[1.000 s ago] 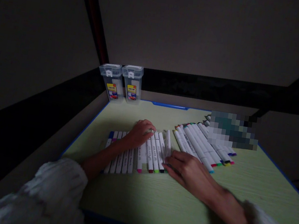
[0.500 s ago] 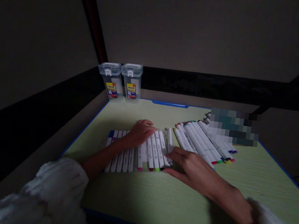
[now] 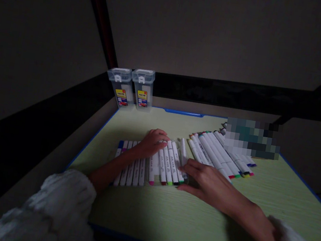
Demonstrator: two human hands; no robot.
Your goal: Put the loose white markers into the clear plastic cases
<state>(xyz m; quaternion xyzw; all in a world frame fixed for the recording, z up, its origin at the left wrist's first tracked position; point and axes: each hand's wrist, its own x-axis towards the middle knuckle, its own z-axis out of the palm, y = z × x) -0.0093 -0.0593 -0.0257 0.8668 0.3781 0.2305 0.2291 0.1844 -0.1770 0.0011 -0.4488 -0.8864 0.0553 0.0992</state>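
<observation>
Dim light; clock centred on the table (image 3: pixel 170 218), 12 at its far edge. Row of white markers (image 3: pixel 169 164) runs from centre out to 9, on clear plastic (image 3: pixel 156 178); coloured ends point to 6 in the near-centre group. Left hand (image 3: pixel 151 144) lies across the row's middle, fingers bent, thumb by the marker tops; cannot tell whether it pinches or merely steadies. Right hand (image 3: pixel 198 177) comes in from 4, thumb and forefinger apart, fingertips against the low end of a slanted marker (image 3: pixel 184 151) at centre; no pinch shows. Risks, as judged: slanted marker sits askew beside its neighbours, so a sideways push at its low end could swing or roll it off the row. Too much pressure from the left hand could buckle the plastic and shift the set markers. Loose pile (image 3: pixel 218 155) at 2 reaches close to the right knuckles; a backward sweep there could scatter it. Pile's far end disappears behind a pixelated patch (image 3: pixel 251 138), contents unreadable. Two lidded boxes (image 3: pixel 122 90) at 10 to 11, well apart from the work. Blue strip (image 3: pixel 183 113) at 12. Left forearm hides part of the row.
</observation>
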